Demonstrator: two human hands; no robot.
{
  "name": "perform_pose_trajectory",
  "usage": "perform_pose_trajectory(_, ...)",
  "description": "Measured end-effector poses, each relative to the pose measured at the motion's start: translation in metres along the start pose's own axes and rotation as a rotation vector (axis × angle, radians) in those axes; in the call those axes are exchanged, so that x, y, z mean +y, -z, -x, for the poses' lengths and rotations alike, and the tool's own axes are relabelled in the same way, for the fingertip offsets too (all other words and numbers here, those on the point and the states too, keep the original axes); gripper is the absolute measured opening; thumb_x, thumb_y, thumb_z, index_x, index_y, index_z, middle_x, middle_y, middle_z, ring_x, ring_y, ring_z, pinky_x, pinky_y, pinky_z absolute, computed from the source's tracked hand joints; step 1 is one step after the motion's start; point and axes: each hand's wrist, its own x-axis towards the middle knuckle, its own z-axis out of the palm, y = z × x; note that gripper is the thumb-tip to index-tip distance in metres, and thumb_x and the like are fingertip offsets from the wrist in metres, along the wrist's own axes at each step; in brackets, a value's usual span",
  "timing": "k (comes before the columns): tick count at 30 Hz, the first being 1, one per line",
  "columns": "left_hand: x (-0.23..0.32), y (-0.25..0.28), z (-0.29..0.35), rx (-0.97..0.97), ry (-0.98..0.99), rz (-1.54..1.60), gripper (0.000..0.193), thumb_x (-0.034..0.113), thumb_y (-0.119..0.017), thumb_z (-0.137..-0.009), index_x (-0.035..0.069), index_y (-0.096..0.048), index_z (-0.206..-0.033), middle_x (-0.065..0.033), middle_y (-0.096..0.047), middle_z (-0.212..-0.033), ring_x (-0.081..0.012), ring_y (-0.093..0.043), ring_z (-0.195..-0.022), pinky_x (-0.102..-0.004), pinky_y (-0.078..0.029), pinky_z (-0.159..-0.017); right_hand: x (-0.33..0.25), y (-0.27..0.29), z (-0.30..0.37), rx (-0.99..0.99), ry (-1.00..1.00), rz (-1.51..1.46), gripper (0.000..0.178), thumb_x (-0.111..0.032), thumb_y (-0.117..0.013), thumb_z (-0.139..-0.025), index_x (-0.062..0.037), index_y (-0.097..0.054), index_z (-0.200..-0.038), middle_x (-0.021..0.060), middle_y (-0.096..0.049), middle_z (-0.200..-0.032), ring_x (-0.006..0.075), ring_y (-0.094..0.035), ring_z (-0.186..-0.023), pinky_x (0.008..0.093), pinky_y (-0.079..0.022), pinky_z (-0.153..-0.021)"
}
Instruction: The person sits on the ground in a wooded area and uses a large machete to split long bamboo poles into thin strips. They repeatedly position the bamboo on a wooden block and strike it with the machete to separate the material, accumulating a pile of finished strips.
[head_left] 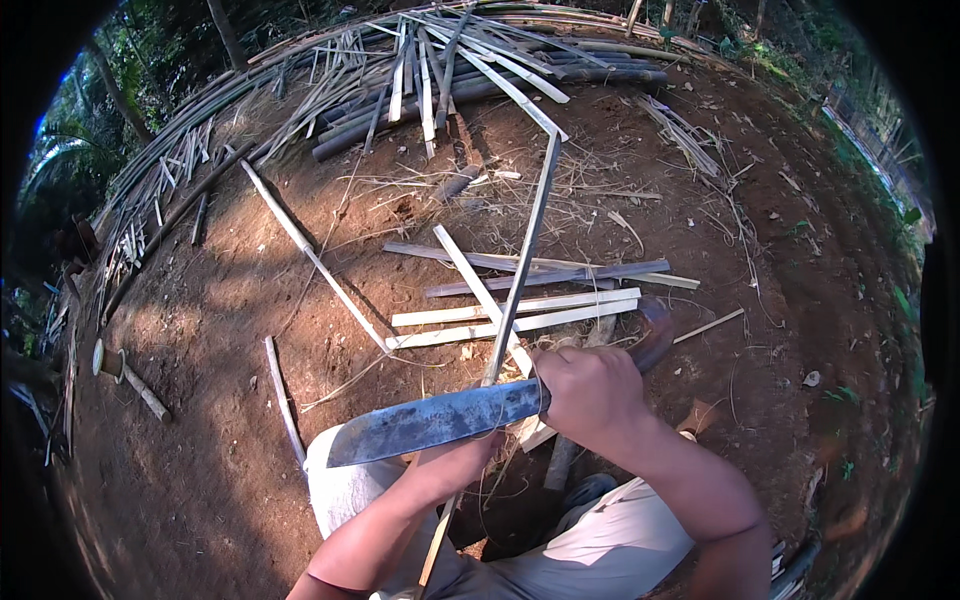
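My right hand [590, 395] is wrapped round the handle of a machete [430, 425]. Its broad, dark-stained blade points left, lying across a long split bamboo strip [528, 250]. Just below the blade is my left hand [462, 462], closed round that strip, with most of its fingers hidden by the blade. The strip slants from the far bamboo down between my knees, its lower end [435, 550] showing past my left wrist. Beyond the blade, several pale split bamboo pieces [520, 310] lie crossed on the ground.
A big heap of bamboo poles and strips [430, 90] spreads across the far side. One long strip [310, 250] lies on the left, near a short stick [148, 393] and a round pale object [98, 358]. Shavings [560, 180] litter the brown soil. Trees stand behind.
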Motion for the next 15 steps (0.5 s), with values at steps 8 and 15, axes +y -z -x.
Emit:
perform_pose_trajectory(8,0.003,-0.005,0.004,0.176,-0.19,-0.23,0.019,0.023,-0.053,-0.101,0.005,-0.057,-0.096,0.0026,-0.052,-0.071,-0.0049,-0.045,-0.061,-0.025,-0.036,-0.05,0.004,-0.014,-0.009,-0.064,-0.097,-0.027,0.008,-0.012,-0.064,-0.072,-0.0045,-0.062,-0.07,0.0156,-0.064,-0.064,0.0352,-0.066,-0.061,0.0462,-0.054,-0.06)
perform_pose_trajectory(15,0.006,-0.013,0.005,0.248,-0.193,-0.227,0.027,0.023,-0.055,-0.099,-0.004,-0.056,-0.097,-0.0168,-0.058,-0.063,-0.0193,-0.054,-0.052,-0.0373,-0.042,-0.051,0.033,-0.004,-0.024,-0.15,-0.344,-0.035,0.012,-0.015,-0.071,-0.069,-0.0047,-0.066,-0.07,0.019,-0.066,-0.068,0.0388,-0.068,-0.07,0.0471,-0.054,-0.069)
